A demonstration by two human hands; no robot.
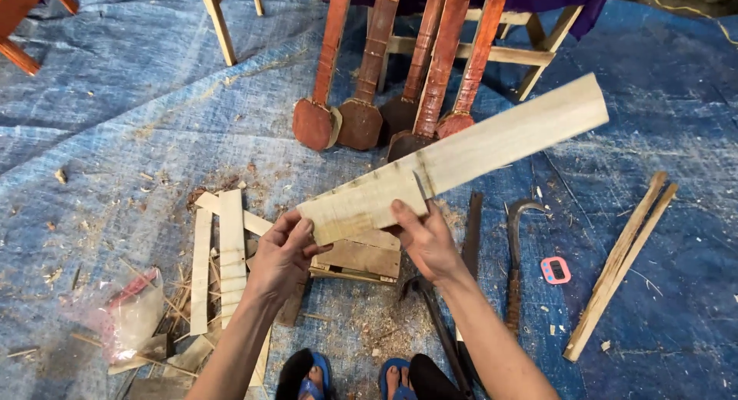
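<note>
The left hand point(278, 255) and right hand point(427, 239) hold one pale wooden plank point(453, 158) by its near end, fingers point(296, 229) pinching it, raised above a low wooden block point(357, 258) on the blue tarpaulin point(138, 123). A clear plastic bag point(131, 315) lies left; contents unclear. Two sticks point(619, 265) lie right. Five reddish carved necks point(400, 69) lean beyond.

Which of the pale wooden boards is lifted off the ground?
The long pale plank, held at its near end by both hands, left and right. The other pale slats lie flat on the blue tarp.
</note>
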